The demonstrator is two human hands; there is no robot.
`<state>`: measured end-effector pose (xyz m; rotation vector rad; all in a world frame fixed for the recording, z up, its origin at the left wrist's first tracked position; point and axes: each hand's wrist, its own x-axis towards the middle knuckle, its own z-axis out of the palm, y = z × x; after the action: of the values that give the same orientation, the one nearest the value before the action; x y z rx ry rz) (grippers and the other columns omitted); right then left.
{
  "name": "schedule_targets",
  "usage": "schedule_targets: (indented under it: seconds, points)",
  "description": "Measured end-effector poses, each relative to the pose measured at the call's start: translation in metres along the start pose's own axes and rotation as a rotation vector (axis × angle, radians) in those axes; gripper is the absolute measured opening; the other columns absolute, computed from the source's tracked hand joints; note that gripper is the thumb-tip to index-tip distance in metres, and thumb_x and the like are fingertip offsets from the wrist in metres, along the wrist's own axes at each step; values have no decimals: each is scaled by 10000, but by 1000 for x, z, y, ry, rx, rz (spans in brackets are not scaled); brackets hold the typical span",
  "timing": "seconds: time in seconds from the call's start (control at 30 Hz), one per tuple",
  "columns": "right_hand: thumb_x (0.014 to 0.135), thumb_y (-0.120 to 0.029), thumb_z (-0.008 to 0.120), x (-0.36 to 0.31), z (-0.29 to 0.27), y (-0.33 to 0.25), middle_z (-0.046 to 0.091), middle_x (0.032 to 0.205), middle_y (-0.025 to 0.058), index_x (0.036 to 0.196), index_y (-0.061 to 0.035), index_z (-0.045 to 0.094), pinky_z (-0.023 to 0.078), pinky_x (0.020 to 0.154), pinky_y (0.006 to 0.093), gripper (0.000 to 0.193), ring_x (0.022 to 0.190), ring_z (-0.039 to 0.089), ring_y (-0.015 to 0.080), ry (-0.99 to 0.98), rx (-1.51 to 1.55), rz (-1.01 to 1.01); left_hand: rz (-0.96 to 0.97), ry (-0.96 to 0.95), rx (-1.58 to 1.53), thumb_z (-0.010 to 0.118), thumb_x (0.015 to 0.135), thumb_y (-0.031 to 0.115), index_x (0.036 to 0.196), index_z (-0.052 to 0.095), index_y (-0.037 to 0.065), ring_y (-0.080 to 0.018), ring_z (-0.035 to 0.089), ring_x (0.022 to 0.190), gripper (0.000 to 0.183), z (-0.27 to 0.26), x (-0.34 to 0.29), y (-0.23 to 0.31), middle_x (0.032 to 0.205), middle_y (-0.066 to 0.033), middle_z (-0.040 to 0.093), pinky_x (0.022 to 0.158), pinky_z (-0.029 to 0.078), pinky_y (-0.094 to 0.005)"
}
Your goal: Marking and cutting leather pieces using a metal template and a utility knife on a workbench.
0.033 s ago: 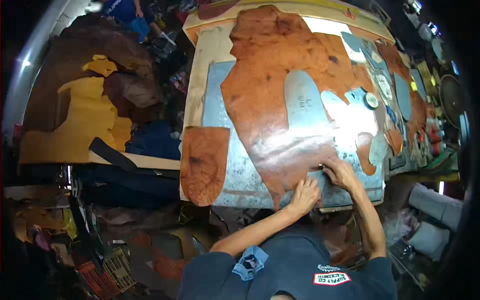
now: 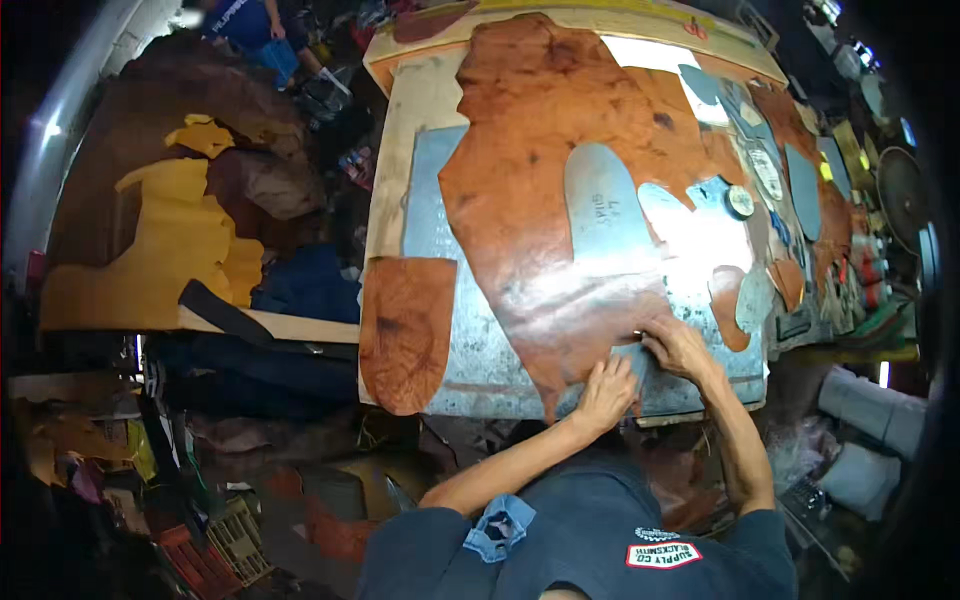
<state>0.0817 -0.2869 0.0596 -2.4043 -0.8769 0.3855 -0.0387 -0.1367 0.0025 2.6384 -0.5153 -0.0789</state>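
Note:
A large orange-brown leather hide lies spread over the worktable. At its near edge my left hand presses down with fingers stretched forward, on or beside a small grey sheet piece. Just right of it my right hand is closed in a pinch round a small, slim dark tool; its tip meets the leather by the grey piece, and its kind is too small to tell. Farther up the hide rests a grey rounded template with handwritten marks. A cut brown leather piece lies at the table's left.
A round tin-like object, a curved leather offcut and more grey templates lie to the right. Red-handled scissors sit on the far ledge. Yellow leather covers a side bench at left. Another person is far left.

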Motion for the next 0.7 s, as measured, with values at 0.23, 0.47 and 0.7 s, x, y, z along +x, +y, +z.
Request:
schedule_targets:
  seconds: [0.23,0.47,0.7]
  points:
    - [870,-164,589,16,2,33,643,1014,232,1094,-30,652,444,910,482,269,1013,565,445,-31,140,-233,-77,-274,382,663,775,525,959,724,139,-251,550,1089,432,-32,29,8,1075,-54,637,864,431,-430]
    - [874,-204,640,26,14,39,661,927,123,1010,-59,706,525,757,422,209,854,646,336,-83,47,-268,-83,-50,57,762,752,261,1031,627,36,-282,475,1230,383,-27,21,-4,1295,-140,536,921,388,-438]
    - [873,-225,644,19,19,36,668,924,107,1025,-74,723,539,742,416,228,842,660,319,-93,-1,-260,-96,-23,82,763,753,237,1037,617,29,-296,494,1228,381,-20,13,3,1296,-152,540,936,389,-447]
